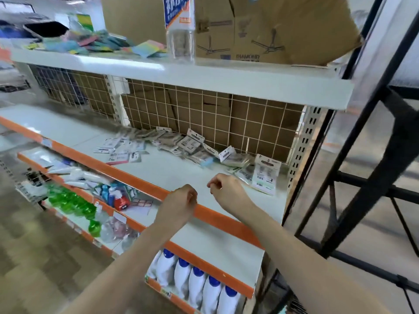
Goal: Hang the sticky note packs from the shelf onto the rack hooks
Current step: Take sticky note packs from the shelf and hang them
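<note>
So the biggest thing here is the white metal shelving unit with orange front edges, filling most of the view. Behind the middle level there's a white wire grid panel with brown cardboard showing through it. No hooks can be made out on the grid, the picture's a bit smeared.

Up top sits a large cardboard box with fan drawings printed on it, and right in front of it a clear plastic bottle with a blue label, standing upright. To the left of that is a messy pile of colourful pads spread over the top shelf.

The sticky note packs are lying loose on the middle shelf, strung along the back by the grid, with a few more flat ones off to the left. One carded pack leans at the right end, near the upright post.

Lower down there are green bottles on one shelf and a row of white bottles with blue caps on the bottom right.

Then the person's two bare arms reach in. The left hand hovers over the orange edge, fingers curled in loosely, holding nothing. The right hand is over the bare shelf surface just short of the carded pack, fingers also curled, thumb and forefinger close together but nothing visible between them.
</note>
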